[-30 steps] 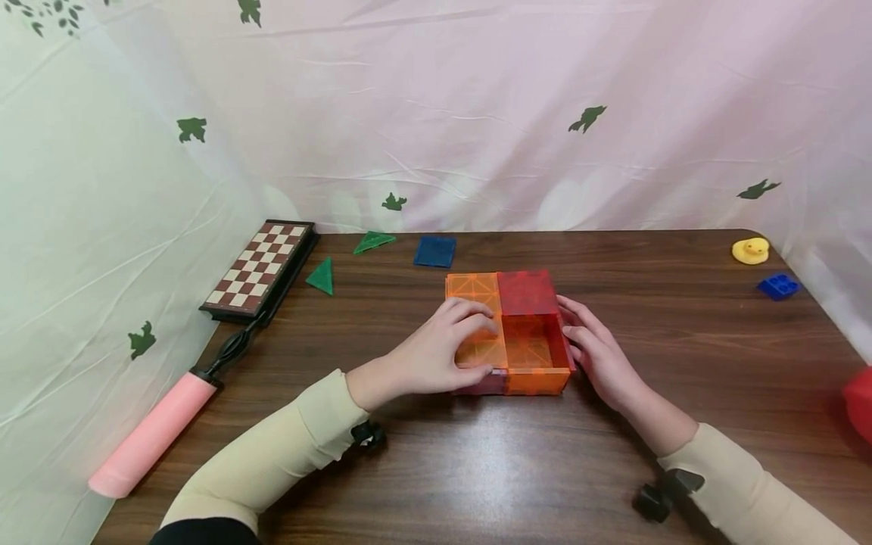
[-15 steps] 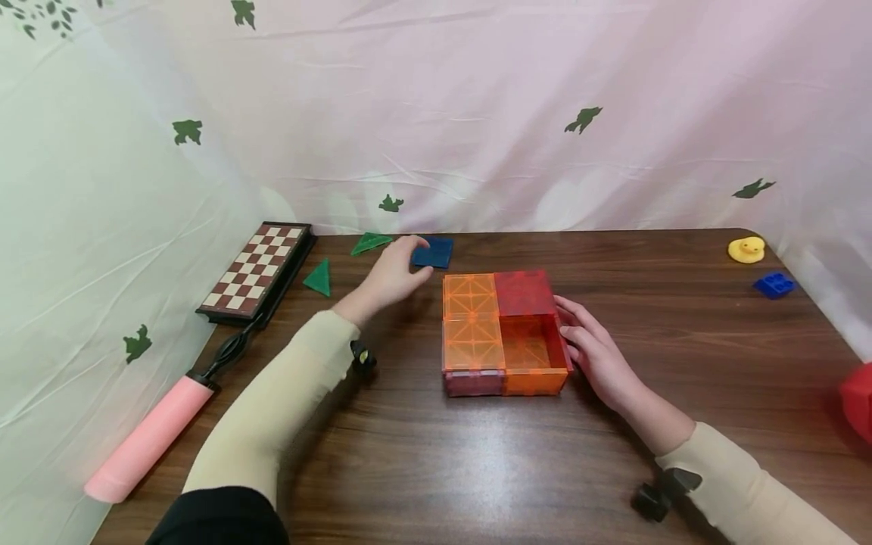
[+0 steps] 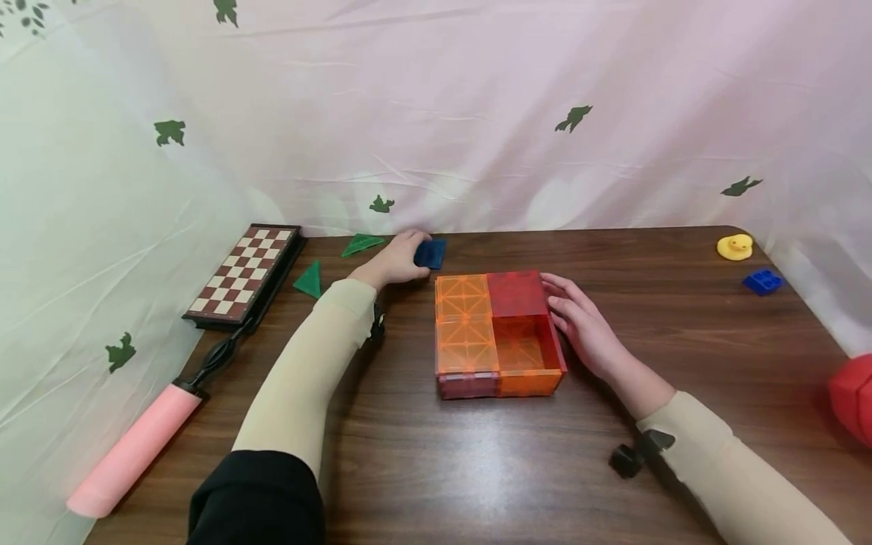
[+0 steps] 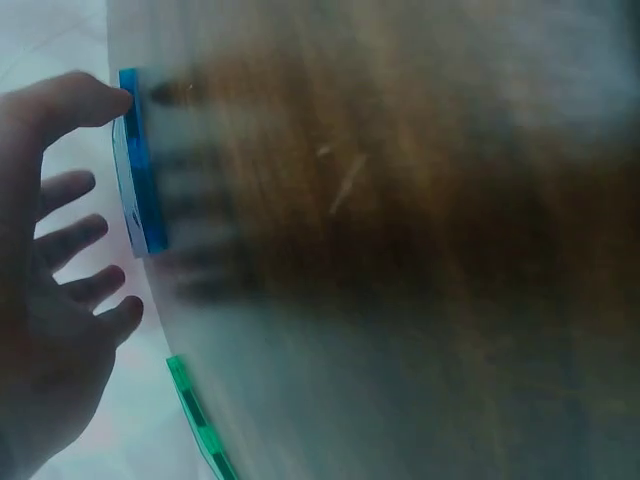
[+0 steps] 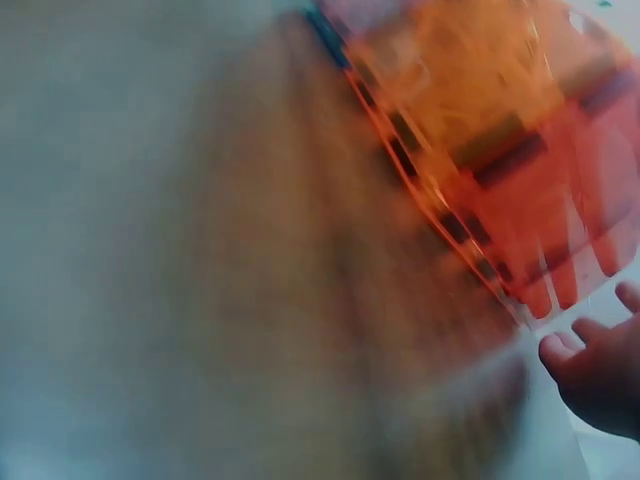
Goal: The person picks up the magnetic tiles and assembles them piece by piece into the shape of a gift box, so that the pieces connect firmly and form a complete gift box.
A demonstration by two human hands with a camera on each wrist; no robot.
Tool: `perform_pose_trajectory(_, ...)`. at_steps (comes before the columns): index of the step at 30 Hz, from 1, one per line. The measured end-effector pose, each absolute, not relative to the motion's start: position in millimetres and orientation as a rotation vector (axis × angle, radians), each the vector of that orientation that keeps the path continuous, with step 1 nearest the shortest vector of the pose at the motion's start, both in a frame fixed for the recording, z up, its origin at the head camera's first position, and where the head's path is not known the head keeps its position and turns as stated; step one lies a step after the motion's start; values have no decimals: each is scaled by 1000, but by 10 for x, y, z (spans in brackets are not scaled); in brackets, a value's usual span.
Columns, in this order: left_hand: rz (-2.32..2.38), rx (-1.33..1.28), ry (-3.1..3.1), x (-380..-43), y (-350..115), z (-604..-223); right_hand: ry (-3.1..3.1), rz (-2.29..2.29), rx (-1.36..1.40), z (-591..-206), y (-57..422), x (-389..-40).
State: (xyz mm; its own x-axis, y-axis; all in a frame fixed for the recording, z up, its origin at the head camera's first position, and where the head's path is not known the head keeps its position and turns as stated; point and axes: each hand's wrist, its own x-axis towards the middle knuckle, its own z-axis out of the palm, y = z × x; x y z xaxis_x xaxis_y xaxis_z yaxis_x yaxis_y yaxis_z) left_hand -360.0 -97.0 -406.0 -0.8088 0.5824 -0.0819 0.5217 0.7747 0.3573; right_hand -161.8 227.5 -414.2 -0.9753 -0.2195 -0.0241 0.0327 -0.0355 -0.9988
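Observation:
My left hand [image 3: 397, 259] is at a blue square tile [image 3: 433, 253] lying flat near the table's back edge. In the left wrist view the thumb [image 4: 100, 100] meets one end of the tile, while the other fingers stay spread and loosely bent; whether they touch it is unclear. A low box of see-through orange and red tiles [image 3: 466, 344] stands mid-table. Its front right quarter has no top, and a red tile [image 3: 518, 294] covers the quarter behind. My right hand [image 3: 589, 333] rests by the box's right wall, fingers extended along it, gripping nothing.
Two green triangle tiles [image 3: 309, 280] lie left of the blue one. A folding chessboard [image 3: 241, 274] and a pink hand pump [image 3: 136, 452] line the left side. At right are a yellow duck [image 3: 734, 247], a blue block [image 3: 763, 281] and a red object [image 3: 854, 397].
My left hand has left the top of the box and moved back and left to the blue tile. The right hand has stayed beside the box. The view has shifted slightly.

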Motion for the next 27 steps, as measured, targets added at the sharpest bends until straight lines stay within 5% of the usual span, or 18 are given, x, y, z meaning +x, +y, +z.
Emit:
perform_pose_trajectory(17, 359, 919, 2729, -3583, -974, -4077, 1908, -2145, -232, -4227, 2281, -1844)
perform_pose_trajectory(27, 525, 840, 2815, -3463, -1072, -3992, 1980, -1979, -627, -4251, 2448, -1933)
